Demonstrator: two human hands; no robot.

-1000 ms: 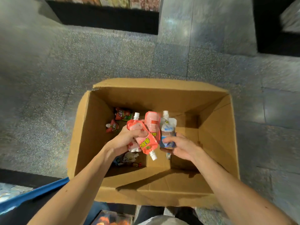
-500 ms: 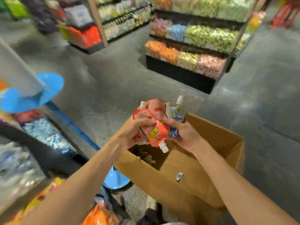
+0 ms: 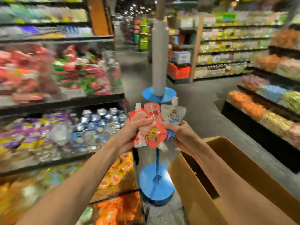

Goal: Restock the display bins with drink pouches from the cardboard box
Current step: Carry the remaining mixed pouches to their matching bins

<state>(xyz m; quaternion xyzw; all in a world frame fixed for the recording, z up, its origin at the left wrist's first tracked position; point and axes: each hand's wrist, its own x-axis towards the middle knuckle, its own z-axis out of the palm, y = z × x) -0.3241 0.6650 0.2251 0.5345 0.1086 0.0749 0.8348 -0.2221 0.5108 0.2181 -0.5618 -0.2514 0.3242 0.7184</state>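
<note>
Tiered display bins of blurred foil packs (image 3: 90, 124) sit left of the open brown cardboard box (image 3: 243, 176). Left hand (image 3: 129, 133) is clenched round a bunch of glossy red spouted drink pouches (image 3: 151, 127), up-left of the box. One stands upright, white cap up; the front one is inverted, cap down-right. Right hand (image 3: 181, 135) grips a white-and-blue spouted pouch (image 3: 173, 114), upright, cap up, above the box's left edge.

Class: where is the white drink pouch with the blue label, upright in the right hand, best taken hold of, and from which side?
Probably pinch the white drink pouch on its flat upper body, just under its white screw cap, coming from above-right. The right hand wraps its lower end and the red drink pouches in the left hand crowd its left edge.
</note>
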